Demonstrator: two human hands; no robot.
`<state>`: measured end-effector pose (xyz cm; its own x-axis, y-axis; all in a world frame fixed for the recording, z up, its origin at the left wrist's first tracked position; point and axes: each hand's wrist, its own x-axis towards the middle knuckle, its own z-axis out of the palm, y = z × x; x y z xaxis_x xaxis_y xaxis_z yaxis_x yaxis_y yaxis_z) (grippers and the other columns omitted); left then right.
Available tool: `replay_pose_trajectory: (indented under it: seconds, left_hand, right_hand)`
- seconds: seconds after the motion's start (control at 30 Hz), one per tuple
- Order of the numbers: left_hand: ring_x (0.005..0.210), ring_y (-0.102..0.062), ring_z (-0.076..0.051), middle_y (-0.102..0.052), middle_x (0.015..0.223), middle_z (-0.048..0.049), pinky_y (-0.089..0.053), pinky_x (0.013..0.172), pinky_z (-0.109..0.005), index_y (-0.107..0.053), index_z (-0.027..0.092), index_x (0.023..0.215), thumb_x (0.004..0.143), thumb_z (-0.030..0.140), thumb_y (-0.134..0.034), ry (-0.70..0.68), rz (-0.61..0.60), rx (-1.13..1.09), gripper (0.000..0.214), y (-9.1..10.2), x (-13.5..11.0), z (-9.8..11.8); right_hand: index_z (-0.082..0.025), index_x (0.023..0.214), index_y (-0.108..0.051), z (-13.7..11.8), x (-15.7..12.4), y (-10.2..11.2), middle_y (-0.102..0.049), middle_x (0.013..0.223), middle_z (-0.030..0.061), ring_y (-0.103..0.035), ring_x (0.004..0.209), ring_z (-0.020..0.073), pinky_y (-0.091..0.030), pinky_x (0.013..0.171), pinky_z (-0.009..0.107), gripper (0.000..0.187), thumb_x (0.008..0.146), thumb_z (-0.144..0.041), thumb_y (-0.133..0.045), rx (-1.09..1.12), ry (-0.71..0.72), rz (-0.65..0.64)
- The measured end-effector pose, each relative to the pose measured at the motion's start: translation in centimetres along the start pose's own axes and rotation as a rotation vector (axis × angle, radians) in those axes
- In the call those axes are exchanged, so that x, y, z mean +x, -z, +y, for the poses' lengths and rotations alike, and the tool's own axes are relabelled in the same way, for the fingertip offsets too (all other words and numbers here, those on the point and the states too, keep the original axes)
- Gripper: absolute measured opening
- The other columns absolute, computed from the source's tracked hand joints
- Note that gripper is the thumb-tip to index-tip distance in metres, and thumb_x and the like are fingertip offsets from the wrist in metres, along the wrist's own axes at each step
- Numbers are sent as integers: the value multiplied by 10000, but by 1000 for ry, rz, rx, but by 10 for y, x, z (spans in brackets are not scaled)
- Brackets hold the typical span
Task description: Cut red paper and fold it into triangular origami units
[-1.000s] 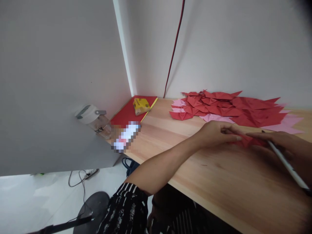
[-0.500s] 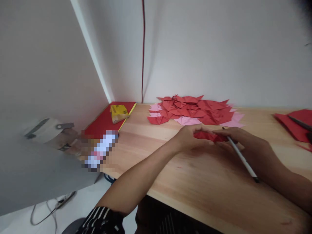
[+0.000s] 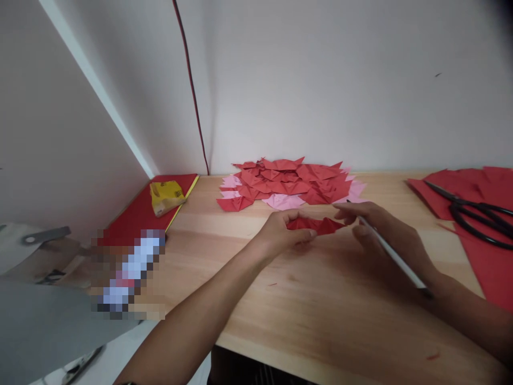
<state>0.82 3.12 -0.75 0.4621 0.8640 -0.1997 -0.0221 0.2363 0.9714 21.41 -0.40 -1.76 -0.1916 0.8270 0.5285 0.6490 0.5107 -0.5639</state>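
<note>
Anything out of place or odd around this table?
Two small red scraps lie loose on the tabletop, apart from the paper pile, like stray offcuts. A dark mark interrupts the plain wall at upper right. A pixelated patch at left hides whatever is beneath.

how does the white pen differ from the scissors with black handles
The slim white pen with dark ends is held in the right hand, while the metal scissors with black looped handles lie on red paper. The pen is one straight stick; the scissors widen into loops. The pen is mostly white, whereas the scissors look mostly black. Both show some black.
</note>
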Motion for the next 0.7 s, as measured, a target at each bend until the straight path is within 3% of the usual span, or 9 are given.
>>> replay_pose_trajectory:
  seconds: [0.1, 0.23, 0.37, 0.53, 0.63, 0.7]
  left_hand:
    - [599, -537, -77, -619, 711, 4, -415, 589, -196, -663, 137, 905, 651, 231, -746, -5, 27, -42, 283, -2, -1, 0]
    - [557, -518, -62, -607, 690, 14, -399, 557, -183, -640, 137, 892, 647, 220, -749, 10, 50, -84, 281, -6, -3, -1]
    - [536, -508, -64, -598, 655, 18, -394, 542, -189, -639, 128, 892, 656, 209, -738, 24, 65, -82, 268, -12, -5, 0]
    - [529, -499, -71, -592, 636, 21, -403, 548, -204, -632, 131, 857, 657, 233, -738, 22, 87, -86, 248, -16, -6, 2]
    - [529, -500, -72, -590, 633, 21, -400, 553, -206, -629, 135, 856, 658, 238, -739, 26, 84, -83, 248, -14, -5, 1]
    - [524, -496, -74, -583, 618, 21, -385, 540, -201, -627, 135, 860, 670, 234, -729, 17, 74, -62, 237, -14, -4, 1]
  right_hand:
    - [-291, 1163, -572, -8, -3, 6, -630, 833, 14, -601, 775, 176, -464, 713, 317, 316, 959, -324, -332, 127, -90, 26]
    - [-286, 1066, -561, -19, -8, 10, -650, 770, -6, -623, 755, 182, -465, 665, 312, 202, 926, -344, -426, 180, -223, -35]
    - [-256, 919, -553, -19, -8, 9, -638, 742, -5, -611, 695, 171, -460, 612, 296, 143, 905, -368, -467, 224, -253, -40]
    - [-258, 936, -571, -13, -2, 5, -614, 765, 4, -583, 691, 171, -434, 593, 289, 168, 887, -393, -484, 129, -319, 113]
    - [-259, 971, -586, -12, -1, 5, -638, 838, 20, -605, 757, 186, -449, 652, 304, 183, 869, -393, -513, 93, -292, 143]
    - [-260, 987, -602, -12, -2, 6, -645, 831, 20, -613, 759, 184, -457, 665, 306, 215, 884, -404, -481, 141, -211, 82]
